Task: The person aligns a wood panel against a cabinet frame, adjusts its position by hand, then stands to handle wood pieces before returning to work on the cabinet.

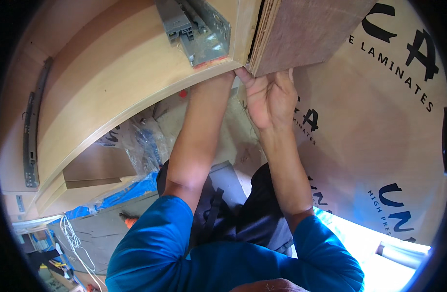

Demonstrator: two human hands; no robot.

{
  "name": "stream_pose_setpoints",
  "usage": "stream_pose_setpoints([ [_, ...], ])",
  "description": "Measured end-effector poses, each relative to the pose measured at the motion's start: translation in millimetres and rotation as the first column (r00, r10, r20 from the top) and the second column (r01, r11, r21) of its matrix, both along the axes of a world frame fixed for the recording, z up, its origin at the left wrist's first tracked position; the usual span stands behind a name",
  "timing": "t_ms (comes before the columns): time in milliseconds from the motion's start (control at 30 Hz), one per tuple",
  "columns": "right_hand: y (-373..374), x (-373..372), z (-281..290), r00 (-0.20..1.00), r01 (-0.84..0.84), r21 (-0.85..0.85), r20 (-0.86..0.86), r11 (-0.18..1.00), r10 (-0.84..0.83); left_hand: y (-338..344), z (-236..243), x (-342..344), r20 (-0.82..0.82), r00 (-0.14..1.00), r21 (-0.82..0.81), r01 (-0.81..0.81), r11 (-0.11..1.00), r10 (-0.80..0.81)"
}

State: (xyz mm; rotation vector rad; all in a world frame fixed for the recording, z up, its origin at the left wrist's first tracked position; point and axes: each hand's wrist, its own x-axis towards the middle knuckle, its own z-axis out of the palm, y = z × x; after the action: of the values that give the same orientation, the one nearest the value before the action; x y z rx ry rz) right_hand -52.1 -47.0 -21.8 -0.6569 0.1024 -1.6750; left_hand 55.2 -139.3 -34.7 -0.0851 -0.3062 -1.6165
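A large tan panel [352,102] with black lettering is filling the right side, and bright light [396,267] is glaring below it. On the left, a dark metal rail [32,131] is running along a pale wooden surface [14,160]. Blue sheeting [116,196] is lying beside a grey floor covering [104,238], while looped white cable [69,231] is hanging near cluttered shelving [48,248].
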Motion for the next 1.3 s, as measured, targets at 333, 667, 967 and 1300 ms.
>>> stream_pose_setpoints([
  [333,7.2,-7.2,8.3,0.997,-0.066,-0.005,-0.051,0.998,0.066,11.8,-1.0,65.6,0.71,0.603,-0.32,-0.184,0.929,0.364],
  [667,12.3,-2.1,14.7,0.999,-0.03,0.069,-0.011,0.997,0.031,37.8,-10.9,85.0,0.925,-0.045,-0.38,-0.115,0.918,0.377],
  [967,5.1,-10.1,11.2,0.927,-0.262,-0.149,0.236,0.953,0.292,35.3,-19.7,69.0,0.458,-0.738,-0.797,-0.094,0.597,0.495],
  [1300,-1.4,1.4,18.0,0.982,0.1,-0.076,-0.151,0.992,-0.111,48.6,9.6,52.5,0.912,0.21,-0.312,-0.204,0.928,0.353],
])
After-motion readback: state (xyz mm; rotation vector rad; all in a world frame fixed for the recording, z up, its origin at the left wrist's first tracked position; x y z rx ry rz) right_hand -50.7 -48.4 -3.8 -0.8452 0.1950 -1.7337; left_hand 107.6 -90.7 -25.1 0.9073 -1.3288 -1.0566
